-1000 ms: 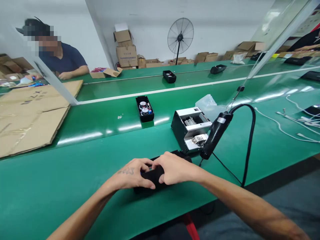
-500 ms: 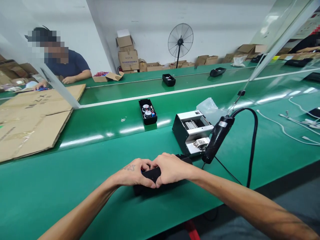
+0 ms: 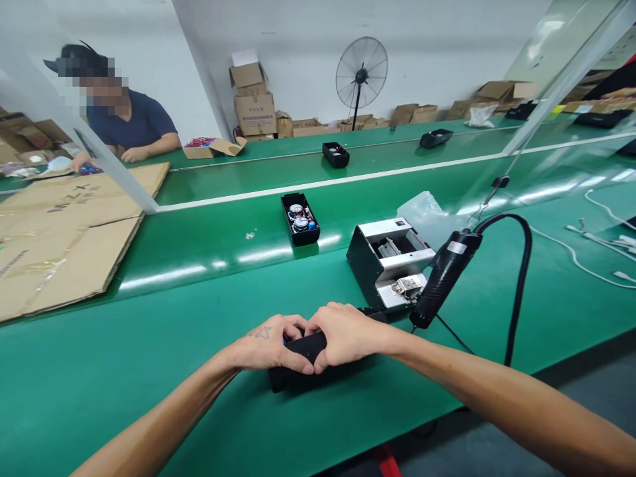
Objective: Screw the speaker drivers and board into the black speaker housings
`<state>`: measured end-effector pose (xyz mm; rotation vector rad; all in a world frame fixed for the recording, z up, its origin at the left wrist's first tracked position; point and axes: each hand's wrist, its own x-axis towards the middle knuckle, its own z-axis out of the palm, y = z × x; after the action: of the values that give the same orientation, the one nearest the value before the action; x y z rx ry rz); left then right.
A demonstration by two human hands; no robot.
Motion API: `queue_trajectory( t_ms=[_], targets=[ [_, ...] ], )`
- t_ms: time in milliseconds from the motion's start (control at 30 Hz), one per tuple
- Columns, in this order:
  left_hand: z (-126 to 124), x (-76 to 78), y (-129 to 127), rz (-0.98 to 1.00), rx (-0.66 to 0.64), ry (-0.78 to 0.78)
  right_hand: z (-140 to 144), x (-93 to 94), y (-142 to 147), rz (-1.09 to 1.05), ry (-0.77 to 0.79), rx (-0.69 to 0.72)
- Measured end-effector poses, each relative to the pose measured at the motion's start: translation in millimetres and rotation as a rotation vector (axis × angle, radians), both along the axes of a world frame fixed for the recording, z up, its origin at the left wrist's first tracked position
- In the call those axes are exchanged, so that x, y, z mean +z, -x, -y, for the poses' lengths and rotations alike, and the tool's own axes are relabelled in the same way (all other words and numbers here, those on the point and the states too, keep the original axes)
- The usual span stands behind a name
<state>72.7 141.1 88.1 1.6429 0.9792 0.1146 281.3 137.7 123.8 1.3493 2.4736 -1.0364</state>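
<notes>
A black box-shaped device (image 3: pixel 298 374) lies on the green table (image 3: pixel 99 391) near its front edge. My left hand (image 3: pixel 268 344) grips its left part, fingers curled over the top. My right hand (image 3: pixel 348 334) presses on it from the right, thumb touching the left hand's fingers. Most of the device is hidden under both hands. A black electric screwdriver (image 3: pixel 444 278) hangs on its thick cable just right of my right hand, its tip near the table.
A grey metal fixture box (image 3: pixel 390 262) stands behind the hands. An open black casing with parts (image 3: pixel 301 218) rides the conveyor belt; two more casings (image 3: pixel 335 154) lie farther back. Flat cardboard (image 3: pixel 64 232) lies left. A person sits far left. White cables (image 3: pixel 586 262) run right.
Both hands stay on the black device with only small finger shifts. The view has drifted slightly, so everything sits a little further right in the picture.
</notes>
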Motion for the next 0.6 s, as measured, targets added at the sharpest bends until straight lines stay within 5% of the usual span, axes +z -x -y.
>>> queue_trajectory(
  t_ms=[367, 600],
  targets=[
    [-8, -0.9, 1, 0.036, -0.041, 0.060, -14, 6.3, -2, -0.012, 0.153, -0.004],
    [-6, -2.8, -1, 0.053, -0.019, 0.060, -5, 2.8, 0, 0.024, 0.069, -0.025]
  ],
)
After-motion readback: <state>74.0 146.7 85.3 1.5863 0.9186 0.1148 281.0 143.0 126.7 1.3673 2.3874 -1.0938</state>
